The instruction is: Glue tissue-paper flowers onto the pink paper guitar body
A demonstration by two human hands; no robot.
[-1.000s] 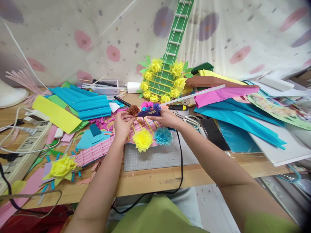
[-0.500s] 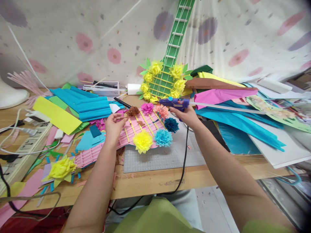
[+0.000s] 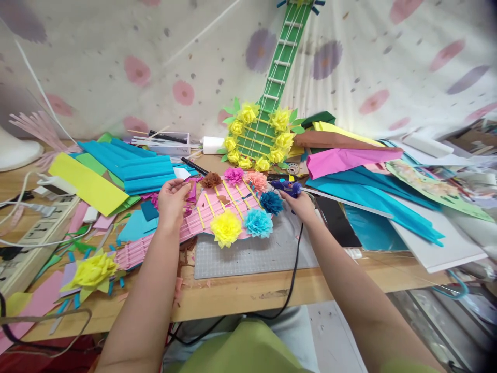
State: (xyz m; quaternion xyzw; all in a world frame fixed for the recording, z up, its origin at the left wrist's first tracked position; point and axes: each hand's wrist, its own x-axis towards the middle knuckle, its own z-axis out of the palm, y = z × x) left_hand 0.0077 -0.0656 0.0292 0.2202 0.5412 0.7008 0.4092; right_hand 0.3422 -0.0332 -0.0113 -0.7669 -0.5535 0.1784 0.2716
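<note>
My right hand point(image 3: 302, 206) grips a blue hot glue gun point(image 3: 286, 187), low at the right of the pink paper guitar point(image 3: 209, 206). From the gun's back end a long pale glue stick point(image 3: 345, 201) sticks out. My left hand point(image 3: 171, 201) is above the guitar's neck, thumb and fingertips drawn together beside magenta paper; anything between them is too small to make out. Around the guitar's body sit a brown paper flower point(image 3: 212, 180), a magenta one point(image 3: 233, 175), a salmon one, a dark blue one point(image 3: 271, 202), a light blue one and a yellow one point(image 3: 225, 228).
Behind, a green paper guitar point(image 3: 280, 67) with yellow flowers leans against the curtain. Folded blue crepe paper point(image 3: 143, 168) lies left, more coloured sheets point(image 3: 357, 160) right. Under the pink guitar is a grey cutting mat point(image 3: 248, 259). A black cord point(image 3: 294, 269) hangs over the table's front edge.
My right hand has lowered the glue gun from above the flowers to beside the dark blue one. My left hand has shifted slightly left, away from the brown flower.
</note>
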